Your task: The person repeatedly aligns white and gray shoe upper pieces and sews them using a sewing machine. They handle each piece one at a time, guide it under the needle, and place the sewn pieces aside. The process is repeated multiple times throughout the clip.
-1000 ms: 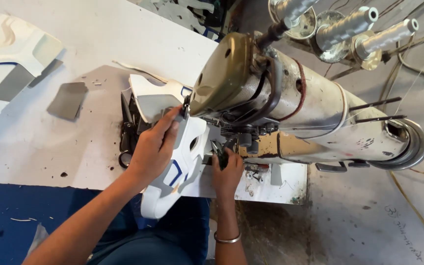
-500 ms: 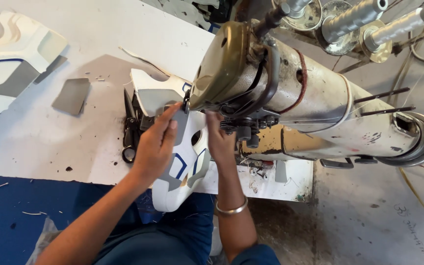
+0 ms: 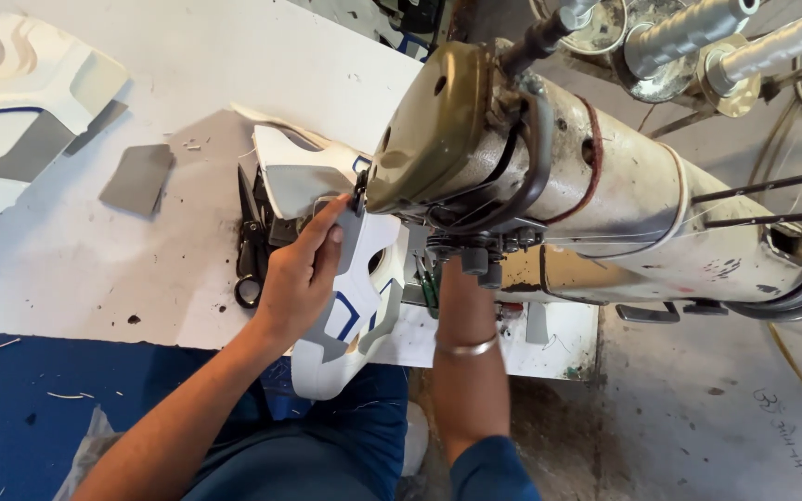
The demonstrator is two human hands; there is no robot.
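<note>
Left hand fingers closed on a white, grey and blue shoe upper beneath an old sewing machine, right hand hidden under the machine, grip unclear, black scissors beside

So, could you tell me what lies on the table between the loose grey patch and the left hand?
In the head view, black scissors lie on the white table between the grey patch and the left hand; the rest of that stretch is bare.

A big white table with dark spots stands on a grey, dirty floor. Bright light falls across it.
</note>
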